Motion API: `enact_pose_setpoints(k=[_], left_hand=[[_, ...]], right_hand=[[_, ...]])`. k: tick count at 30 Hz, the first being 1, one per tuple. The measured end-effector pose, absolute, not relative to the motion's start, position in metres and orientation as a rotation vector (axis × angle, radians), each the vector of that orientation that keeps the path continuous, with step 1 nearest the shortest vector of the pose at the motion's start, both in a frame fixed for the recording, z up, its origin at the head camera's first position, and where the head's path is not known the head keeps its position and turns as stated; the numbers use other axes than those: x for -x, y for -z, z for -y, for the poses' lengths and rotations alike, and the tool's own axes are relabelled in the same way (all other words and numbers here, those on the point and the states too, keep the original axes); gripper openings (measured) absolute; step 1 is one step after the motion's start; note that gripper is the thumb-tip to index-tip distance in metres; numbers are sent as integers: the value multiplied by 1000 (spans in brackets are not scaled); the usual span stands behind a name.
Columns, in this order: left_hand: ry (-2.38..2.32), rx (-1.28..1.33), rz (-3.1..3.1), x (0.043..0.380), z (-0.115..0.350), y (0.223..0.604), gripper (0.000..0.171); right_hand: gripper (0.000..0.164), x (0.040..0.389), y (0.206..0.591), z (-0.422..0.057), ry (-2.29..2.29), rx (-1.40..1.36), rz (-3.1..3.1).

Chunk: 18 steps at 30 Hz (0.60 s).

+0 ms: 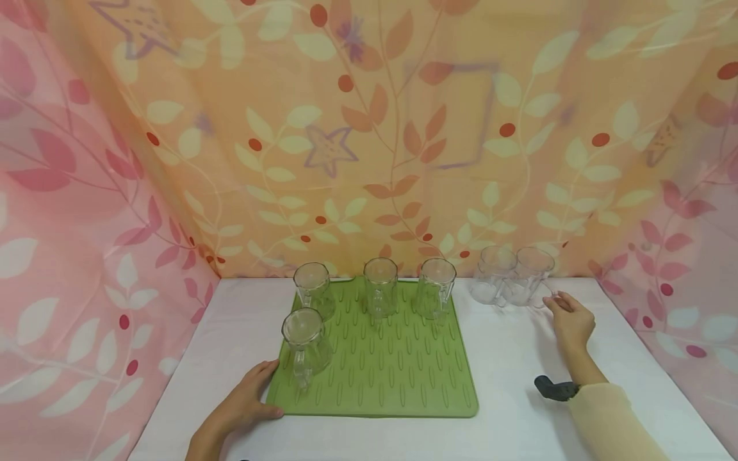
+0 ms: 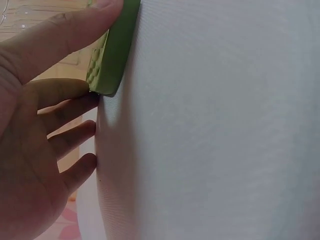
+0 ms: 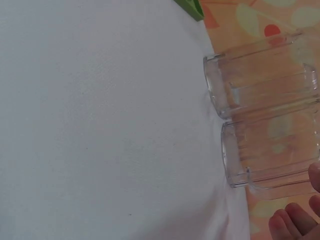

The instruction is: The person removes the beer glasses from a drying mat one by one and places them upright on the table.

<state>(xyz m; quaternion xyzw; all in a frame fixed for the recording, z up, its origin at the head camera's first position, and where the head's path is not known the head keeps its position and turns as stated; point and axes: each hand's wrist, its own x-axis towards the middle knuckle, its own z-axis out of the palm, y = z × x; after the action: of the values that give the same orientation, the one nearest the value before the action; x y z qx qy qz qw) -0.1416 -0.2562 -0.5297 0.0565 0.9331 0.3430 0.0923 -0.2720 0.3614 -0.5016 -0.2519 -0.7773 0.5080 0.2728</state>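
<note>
Right hand [image 1: 571,321] seemed after the end mug [image 1: 526,280] right of the mat [image 1: 392,384], couldn't tell if gripping, left hand [image 1: 246,398] wide on its edge, lift probably needed pinching.

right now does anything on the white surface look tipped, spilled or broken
Nothing stands out. The four clear mugs on the green mat and the two mugs to its right all stand upright, with no spill or break visible. Fine chips would be too small to tell.

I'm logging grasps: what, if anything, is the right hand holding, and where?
The right hand appears to pinch the rightmost mug by its handle.
</note>
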Motion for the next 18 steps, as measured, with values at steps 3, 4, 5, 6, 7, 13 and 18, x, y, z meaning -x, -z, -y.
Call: enact_pose_setpoints(k=[3, 4, 5, 6, 7, 13, 18], left_hand=[[-1017, -160, -2768, 143, 256, 530, 103], [-1019, -157, -2769, 143, 255, 531, 103], [-1023, -155, -2769, 142, 255, 531, 103], [-1025, -152, -2769, 143, 255, 531, 103], [-1030, -153, -2768, 143, 255, 531, 103], [-1021, -147, -2771, 142, 255, 532, 103], [-1005, -137, -2766, 142, 256, 532, 103]], right_hand=[[44, 263, 492, -364, -1333, 660, 2149], [44, 260, 488, -364, -1336, 649, 2162], [45, 258, 485, -364, -1332, 642, 2179], [45, 256, 482, -363, -1333, 632, 2194], [45, 253, 480, -362, -1343, 621, 2205], [46, 235, 468, -343, -1356, 556, 2259], [45, 226, 475, -319, -1455, 370, 2241]])
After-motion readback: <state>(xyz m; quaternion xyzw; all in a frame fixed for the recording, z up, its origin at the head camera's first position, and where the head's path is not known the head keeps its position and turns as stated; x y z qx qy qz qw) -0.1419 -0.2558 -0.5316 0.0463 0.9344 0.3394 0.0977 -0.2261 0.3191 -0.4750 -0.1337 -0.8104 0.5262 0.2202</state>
